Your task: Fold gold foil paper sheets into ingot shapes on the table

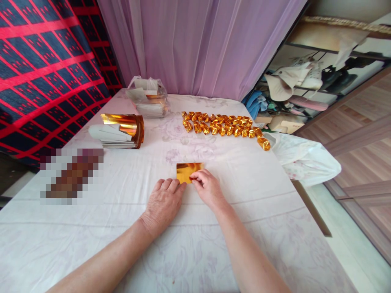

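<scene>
A sheet of gold foil paper lies on the table in front of me. My left hand rests flat on the tablecloth, its fingers stretched out and the index fingertip at the sheet's near left corner. On the right side, my right hand is closed in a pinch on the foil paper, thumb against fingers. Farther back, two rows of folded gold foil pieces run across the table, and one piece sits at their right end. To the left stands a stack of foil paper sheets, white backs and gold faces showing.
Behind the stack is a clear plastic bag with more sheets. A pixelated patch hides something on the left. A purple curtain borders the far edge. At right are a white plastic bag and a cluttered shelf.
</scene>
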A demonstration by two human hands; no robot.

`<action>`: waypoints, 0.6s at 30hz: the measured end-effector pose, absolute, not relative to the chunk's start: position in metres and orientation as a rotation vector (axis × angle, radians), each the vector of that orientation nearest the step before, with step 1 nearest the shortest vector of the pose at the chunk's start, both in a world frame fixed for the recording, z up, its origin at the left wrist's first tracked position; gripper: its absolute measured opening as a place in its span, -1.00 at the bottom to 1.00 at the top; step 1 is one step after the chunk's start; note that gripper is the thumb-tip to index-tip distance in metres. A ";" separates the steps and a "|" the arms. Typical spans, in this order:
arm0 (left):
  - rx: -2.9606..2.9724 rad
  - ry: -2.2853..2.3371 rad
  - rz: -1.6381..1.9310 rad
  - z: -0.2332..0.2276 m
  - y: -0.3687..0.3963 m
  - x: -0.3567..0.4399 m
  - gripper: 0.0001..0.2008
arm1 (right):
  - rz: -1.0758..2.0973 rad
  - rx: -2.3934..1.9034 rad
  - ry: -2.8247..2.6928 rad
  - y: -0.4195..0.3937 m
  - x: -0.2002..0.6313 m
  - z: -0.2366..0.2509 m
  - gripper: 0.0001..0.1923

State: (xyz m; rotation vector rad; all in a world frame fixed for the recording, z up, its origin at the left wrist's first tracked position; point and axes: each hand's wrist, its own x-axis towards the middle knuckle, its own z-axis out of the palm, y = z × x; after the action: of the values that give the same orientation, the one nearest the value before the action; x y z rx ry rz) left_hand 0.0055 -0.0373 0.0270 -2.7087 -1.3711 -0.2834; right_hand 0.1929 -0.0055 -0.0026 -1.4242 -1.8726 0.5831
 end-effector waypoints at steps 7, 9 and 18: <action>-2.733 -1.383 -0.323 0.024 -0.038 0.004 -0.68 | 0.573 -1.392 -1.875 -0.007 0.200 -0.004 -0.74; -2.734 -1.389 -0.304 0.024 -0.038 0.004 -0.68 | 0.541 -1.397 -1.887 -0.008 0.203 -0.005 -0.74; -2.698 -1.377 -0.264 0.027 -0.038 0.004 -0.69 | 0.472 -1.450 -1.861 -0.009 0.214 -0.008 -0.73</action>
State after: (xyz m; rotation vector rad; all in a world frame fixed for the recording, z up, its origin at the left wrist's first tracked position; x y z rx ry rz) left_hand 0.0043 -0.0379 0.0268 -2.6978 -1.3774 -0.2638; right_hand 0.2144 -0.0088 -0.0080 -1.4496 -1.8607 0.4722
